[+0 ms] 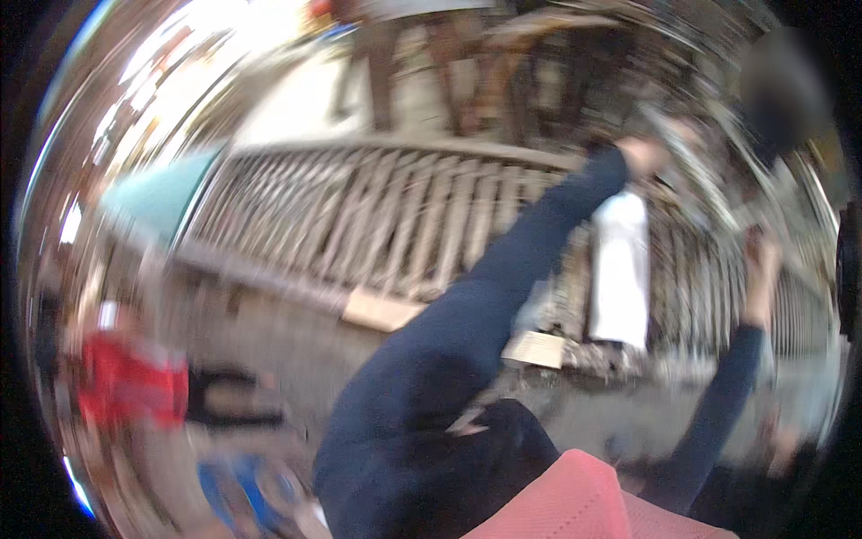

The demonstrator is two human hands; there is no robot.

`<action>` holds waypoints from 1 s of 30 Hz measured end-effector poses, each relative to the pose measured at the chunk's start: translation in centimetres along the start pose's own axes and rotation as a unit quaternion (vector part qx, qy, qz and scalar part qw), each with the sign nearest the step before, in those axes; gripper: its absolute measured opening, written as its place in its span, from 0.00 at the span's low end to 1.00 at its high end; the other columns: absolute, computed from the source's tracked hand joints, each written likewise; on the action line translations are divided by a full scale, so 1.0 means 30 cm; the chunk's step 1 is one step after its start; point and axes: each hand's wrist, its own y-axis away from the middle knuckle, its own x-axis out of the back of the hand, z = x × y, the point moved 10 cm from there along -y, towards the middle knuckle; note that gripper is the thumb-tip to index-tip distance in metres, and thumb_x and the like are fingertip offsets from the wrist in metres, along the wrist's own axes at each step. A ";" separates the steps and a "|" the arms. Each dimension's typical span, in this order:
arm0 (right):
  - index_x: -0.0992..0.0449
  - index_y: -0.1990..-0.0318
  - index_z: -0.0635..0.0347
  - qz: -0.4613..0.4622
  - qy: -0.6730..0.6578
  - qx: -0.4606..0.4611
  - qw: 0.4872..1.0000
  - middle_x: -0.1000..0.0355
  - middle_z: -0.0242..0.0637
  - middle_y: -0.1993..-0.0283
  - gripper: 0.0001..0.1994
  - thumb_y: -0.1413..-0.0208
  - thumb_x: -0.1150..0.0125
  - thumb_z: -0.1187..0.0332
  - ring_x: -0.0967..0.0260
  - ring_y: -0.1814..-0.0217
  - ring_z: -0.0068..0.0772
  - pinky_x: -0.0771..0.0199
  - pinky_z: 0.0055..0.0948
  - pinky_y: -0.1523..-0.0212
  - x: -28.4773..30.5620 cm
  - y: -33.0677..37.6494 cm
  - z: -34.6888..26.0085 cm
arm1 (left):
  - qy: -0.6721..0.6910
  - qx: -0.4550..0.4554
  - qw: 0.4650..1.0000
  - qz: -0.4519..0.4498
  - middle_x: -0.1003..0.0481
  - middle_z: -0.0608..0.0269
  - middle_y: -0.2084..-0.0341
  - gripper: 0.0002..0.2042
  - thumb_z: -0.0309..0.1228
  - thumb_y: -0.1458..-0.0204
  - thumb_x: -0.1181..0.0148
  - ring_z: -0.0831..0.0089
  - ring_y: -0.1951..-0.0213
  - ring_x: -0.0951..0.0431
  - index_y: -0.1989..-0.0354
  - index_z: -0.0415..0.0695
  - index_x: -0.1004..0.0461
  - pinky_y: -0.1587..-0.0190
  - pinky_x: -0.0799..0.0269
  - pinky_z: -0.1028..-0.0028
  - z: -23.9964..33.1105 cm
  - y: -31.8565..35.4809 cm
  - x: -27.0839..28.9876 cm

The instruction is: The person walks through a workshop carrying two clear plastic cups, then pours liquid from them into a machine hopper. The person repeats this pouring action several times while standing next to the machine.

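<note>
Motion blurs the whole head view. My left arm, in a dark sleeve, stretches to the upper right. At its end my left hand (645, 154) is beside a long pale strip (700, 175) that slants down toward the right. My right hand (761, 256) reaches up near the lower end of that strip. The fingers of both hands are smeared, and I cannot tell whether either touches or grips it. Below my left hand, a white oblong piece (621, 274) lies across the slatted surface (386, 211).
A green panel (166, 196) adjoins the slats' left end. Along the near edge are a tan piece (382, 309) and a small pale card (536, 349). At left is a person in red (130, 382), above a blue object (241, 490). Blurred machinery fills the upper right.
</note>
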 end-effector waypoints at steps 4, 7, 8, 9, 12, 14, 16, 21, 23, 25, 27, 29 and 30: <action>0.37 0.48 0.67 0.013 -0.039 0.016 0.999 0.34 0.46 0.51 0.18 0.47 0.47 0.75 0.33 0.55 0.38 0.29 0.33 0.55 0.144 -0.227 0.080 | 0.046 0.024 0.991 0.126 0.29 0.50 0.57 0.22 0.36 0.56 0.42 0.58 0.55 0.28 0.52 0.42 0.33 0.53 0.32 0.65 -0.026 -0.084 0.005; 0.35 0.51 0.67 0.007 -0.100 0.019 0.995 0.33 0.45 0.54 0.16 0.46 0.45 0.72 0.32 0.59 0.36 0.27 0.31 0.58 0.197 -0.288 0.129 | 0.053 -0.011 0.982 0.180 0.29 0.50 0.56 0.21 0.34 0.56 0.43 0.58 0.54 0.29 0.52 0.42 0.33 0.52 0.32 0.65 0.014 -0.072 0.010; 0.35 0.52 0.69 0.056 -0.067 0.003 0.996 0.33 0.45 0.55 0.14 0.45 0.48 0.73 0.33 0.57 0.38 0.29 0.34 0.53 0.220 -0.295 0.134 | 0.051 -0.023 0.980 0.191 0.29 0.50 0.56 0.20 0.34 0.55 0.43 0.59 0.54 0.29 0.52 0.42 0.33 0.52 0.33 0.65 0.024 -0.067 0.019; 0.36 0.51 0.70 0.022 -0.071 0.009 0.997 0.34 0.45 0.54 0.14 0.45 0.49 0.73 0.34 0.55 0.39 0.29 0.34 0.53 0.181 -0.297 0.133 | 0.049 -0.034 0.978 0.201 0.30 0.50 0.56 0.20 0.33 0.55 0.43 0.59 0.53 0.29 0.52 0.42 0.33 0.52 0.33 0.65 0.033 -0.063 0.023; 0.42 0.45 0.69 -0.009 -0.053 0.028 0.998 0.40 0.49 0.46 0.18 0.42 0.56 0.74 0.38 0.47 0.43 0.33 0.38 0.48 0.116 -0.226 0.086 | 0.042 -0.072 0.970 0.227 0.30 0.50 0.56 0.19 0.32 0.55 0.44 0.59 0.53 0.30 0.52 0.43 0.33 0.51 0.34 0.65 0.053 -0.039 0.048; 0.47 0.39 0.66 0.007 0.024 -0.031 0.999 0.46 0.52 0.40 0.22 0.44 0.62 0.78 0.42 0.40 0.46 0.37 0.43 0.44 0.096 -0.141 0.067 | 0.037 -0.085 0.977 0.192 0.30 0.50 0.56 0.19 0.31 0.55 0.45 0.59 0.52 0.30 0.52 0.43 0.33 0.50 0.34 0.65 0.048 -0.009 0.046; 0.40 0.43 0.64 -0.005 0.071 -0.027 0.997 0.38 0.47 0.46 0.21 0.46 0.62 0.77 0.36 0.47 0.39 0.32 0.33 0.51 0.046 -0.058 0.017 | -0.068 0.008 0.998 0.009 0.26 0.54 0.65 0.18 0.39 0.56 0.41 0.58 0.64 0.25 0.58 0.42 0.31 0.60 0.29 0.62 -0.014 -0.023 -0.050; 0.29 0.58 0.65 0.093 0.186 0.017 0.978 0.30 0.41 0.61 0.12 0.44 0.60 0.73 0.32 0.67 0.27 0.28 0.26 0.69 -0.023 0.087 -0.117 | 0.117 0.074 0.990 0.008 0.34 0.52 0.50 0.25 0.37 0.52 0.45 0.61 0.50 0.35 0.46 0.40 0.38 0.46 0.40 0.67 -0.066 -0.091 -0.023; 0.35 0.59 0.63 0.112 0.071 0.066 0.989 0.33 0.39 0.62 0.07 0.43 0.56 0.73 0.32 0.63 0.29 0.23 0.30 0.66 -0.052 0.119 -0.150 | 0.524 0.069 0.829 0.182 0.28 0.59 0.56 0.19 0.34 0.47 0.51 0.66 0.57 0.29 0.49 0.39 0.33 0.51 0.35 0.68 -0.121 -0.241 0.016; 0.39 0.61 0.59 0.129 0.026 0.027 0.991 0.34 0.38 0.60 0.06 0.45 0.51 0.74 0.33 0.61 0.30 0.22 0.35 0.65 -0.052 0.112 -0.134 | 0.585 0.218 0.762 0.171 0.27 0.64 0.61 0.18 0.36 0.44 0.55 0.73 0.63 0.29 0.46 0.42 0.34 0.56 0.35 0.75 -0.219 -0.333 -0.099; 0.41 0.65 0.58 0.136 -0.009 0.021 0.990 0.34 0.38 0.60 0.08 0.47 0.47 0.74 0.33 0.62 0.30 0.22 0.36 0.67 -0.044 0.109 -0.124 | 0.571 0.296 0.752 0.144 0.25 0.67 0.67 0.17 0.37 0.43 0.55 0.77 0.67 0.29 0.46 0.47 0.33 0.59 0.36 0.77 -0.278 -0.357 -0.161; 0.42 0.66 0.57 0.119 -0.022 0.027 0.992 0.36 0.35 0.65 0.11 0.49 0.44 0.73 0.33 0.65 0.29 0.21 0.32 0.69 -0.043 0.100 -0.120 | 0.606 0.247 0.737 0.167 0.26 0.69 0.70 0.16 0.36 0.43 0.54 0.78 0.71 0.29 0.48 0.49 0.32 0.62 0.33 0.77 -0.274 -0.364 -0.155; 0.42 0.65 0.57 0.095 -0.021 0.047 0.994 0.36 0.35 0.65 0.11 0.50 0.43 0.74 0.33 0.66 0.29 0.21 0.32 0.70 -0.056 0.097 -0.128 | 0.621 0.226 0.732 0.164 0.27 0.70 0.69 0.16 0.36 0.43 0.53 0.78 0.72 0.29 0.48 0.48 0.32 0.63 0.32 0.76 -0.262 -0.362 -0.153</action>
